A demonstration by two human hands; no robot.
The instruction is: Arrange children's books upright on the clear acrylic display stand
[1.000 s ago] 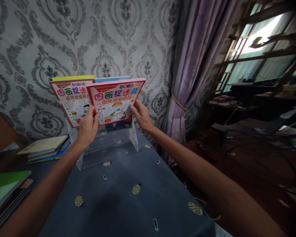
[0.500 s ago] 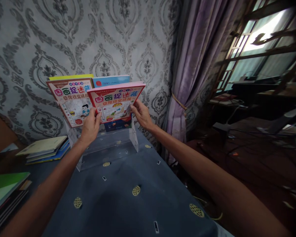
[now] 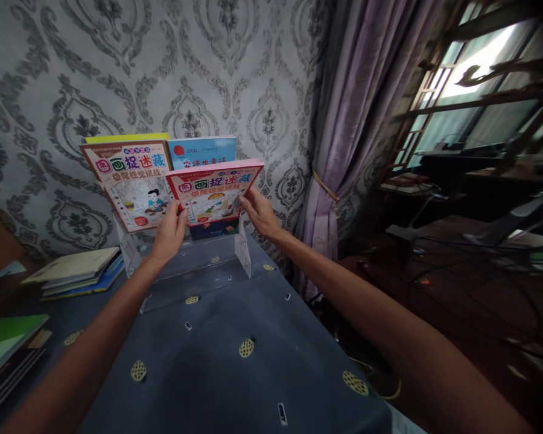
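Red-bordered book (image 3: pixel 215 196) in both hands, above the clear stand (image 3: pixel 243 256), cover to camera
Clock centred on that book: left hand (image 3: pixel 169 232) closed on its edge at 8, right hand (image 3: pixel 259 212) gripping the edge near 3, right end slightly higher; can't tell if the bottom edge touches the stand, which is at 6–7 on the dark tablecloth (image 3: pixel 199 380); brown-bordered book (image 3: pixel 127 187) upright at 9, light-blue book (image 3: pixel 208 149) behind at 12, book stack (image 3: pixel 84 268) lying flat at 8, farther out
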